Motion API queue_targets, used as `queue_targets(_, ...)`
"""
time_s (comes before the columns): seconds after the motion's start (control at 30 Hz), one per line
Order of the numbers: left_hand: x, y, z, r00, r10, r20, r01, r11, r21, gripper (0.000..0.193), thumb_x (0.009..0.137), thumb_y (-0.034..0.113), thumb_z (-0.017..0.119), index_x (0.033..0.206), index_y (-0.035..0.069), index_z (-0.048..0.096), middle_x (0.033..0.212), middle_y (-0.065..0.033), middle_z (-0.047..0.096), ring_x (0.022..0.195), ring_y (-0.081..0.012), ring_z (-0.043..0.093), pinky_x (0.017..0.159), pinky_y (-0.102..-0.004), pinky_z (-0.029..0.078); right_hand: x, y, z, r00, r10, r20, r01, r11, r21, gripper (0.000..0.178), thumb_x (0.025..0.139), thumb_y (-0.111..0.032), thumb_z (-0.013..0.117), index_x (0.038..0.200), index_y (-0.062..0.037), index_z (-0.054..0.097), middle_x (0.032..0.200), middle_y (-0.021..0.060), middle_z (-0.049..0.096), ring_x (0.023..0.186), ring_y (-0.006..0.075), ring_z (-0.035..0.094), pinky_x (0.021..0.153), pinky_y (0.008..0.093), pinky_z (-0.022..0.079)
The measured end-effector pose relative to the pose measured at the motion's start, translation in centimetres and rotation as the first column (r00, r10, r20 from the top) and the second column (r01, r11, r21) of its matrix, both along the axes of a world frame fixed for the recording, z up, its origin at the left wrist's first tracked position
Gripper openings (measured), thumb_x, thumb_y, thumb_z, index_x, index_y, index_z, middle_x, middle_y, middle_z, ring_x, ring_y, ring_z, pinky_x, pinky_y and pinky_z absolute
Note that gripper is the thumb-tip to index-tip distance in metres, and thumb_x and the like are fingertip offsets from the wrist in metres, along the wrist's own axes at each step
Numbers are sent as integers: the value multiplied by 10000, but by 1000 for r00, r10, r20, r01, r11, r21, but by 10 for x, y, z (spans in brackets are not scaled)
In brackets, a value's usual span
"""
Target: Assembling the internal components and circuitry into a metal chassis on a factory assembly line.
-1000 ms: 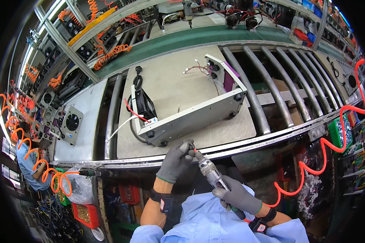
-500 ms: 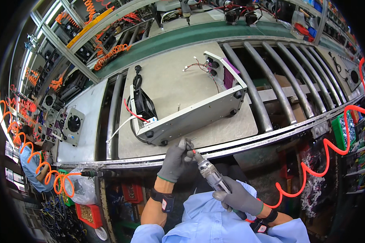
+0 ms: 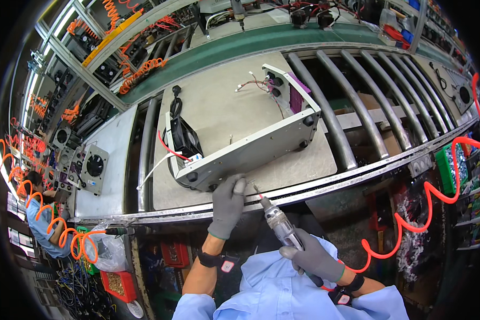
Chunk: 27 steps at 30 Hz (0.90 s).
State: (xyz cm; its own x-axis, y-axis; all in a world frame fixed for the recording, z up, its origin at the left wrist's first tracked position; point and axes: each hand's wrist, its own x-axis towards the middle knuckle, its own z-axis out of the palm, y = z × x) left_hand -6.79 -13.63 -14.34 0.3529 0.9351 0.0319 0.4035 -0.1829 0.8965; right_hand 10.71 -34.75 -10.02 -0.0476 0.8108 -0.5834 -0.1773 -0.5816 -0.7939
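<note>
My right gloved hand [image 3: 319,259] is wrapped round a pneumatic screwdriver [image 3: 281,225], its bit angled up and left toward the tray's front edge. Beside the bit, my left gloved hand [image 3: 228,207] has its fingers and thumb drawn together at the lower edge of a grey metal housing [image 3: 250,154], near a black rubber foot. What those fingers hold, if anything, is hidden. The open housing stands on a flat board [image 3: 304,168]. A black fan [image 3: 185,136] is at its left end, a purple finned heat sink [image 3: 298,96] at its right.
Metal rollers [image 3: 352,106] run to the right of the board. An orange coiled air hose [image 3: 405,224] leads to the screwdriver. Left stand another fan unit [image 3: 95,166] and a co-worker in a blue shirt [image 3: 45,218]. Below are a red parts bin [image 3: 120,285] and a plastic bag [image 3: 109,250].
My left hand has moved from the screwdriver bit up and left to the housing's lower edge. The screwdriver stays in my right hand, nearly where it was.
</note>
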Motion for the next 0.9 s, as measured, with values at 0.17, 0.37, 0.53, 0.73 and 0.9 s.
queue_targets(0.17, 16, 3, -27, 895, 90, -438, 141, 873, 467, 119, 945, 140, 697, 1030, 59, 683, 1063, -181, 699, 916, -401, 675, 747, -475, 550, 1, 9, -13, 998, -47, 46, 46, 999, 24, 462, 963, -310, 729, 1270, -20, 542, 817, 33, 588, 569, 83, 584, 472, 281, 505)
queue_targets(0.37, -6, -6, -3, 960, 74, -269, 39, 919, 392, 75, 947, 68, 654, 1009, 25, 653, 923, -165, 706, 806, -341, 709, 717, -421, 557, -6, 24, -19, 1000, -25, 11, 24, 999, 30, 444, 963, -321, 726, 1241, -25, 546, 800, 33, 596, 550, 91, 587, 472, 276, 506)
queue_targets(0.53, -37, -4, 62, 993, -19, -116, 45, 973, 226, 165, 927, 8, 669, 1089, 15, 703, 873, -102, 719, 769, -142, 686, 688, -310, 536, -20, 43, -23, 999, 46, 0, -46, 998, 45, 432, 957, -350, 721, 1206, -39, 554, 785, 40, 597, 536, 105, 593, 455, 289, 502)
queue_targets(0.73, -45, 28, 140, 993, -102, 61, 102, 995, -1, 178, 988, 93, 655, 1111, 4, 748, 846, -18, 696, 743, -74, 639, 649, -238, 502, -31, 50, -31, 999, 37, -3, -37, 998, 50, 435, 950, -356, 724, 1195, -40, 555, 805, 46, 604, 538, 113, 600, 449, 294, 503)
queue_targets(0.9, -10, 95, 153, 986, -66, -151, 61, 997, -40, 168, 968, 126, 693, 1028, -21, 748, 822, -67, 725, 616, -89, 642, 538, -239, 506, -35, 50, -31, 999, 28, 18, -29, 998, 47, 438, 950, -354, 725, 1197, -37, 552, 813, 50, 607, 537, 109, 597, 451, 292, 502)
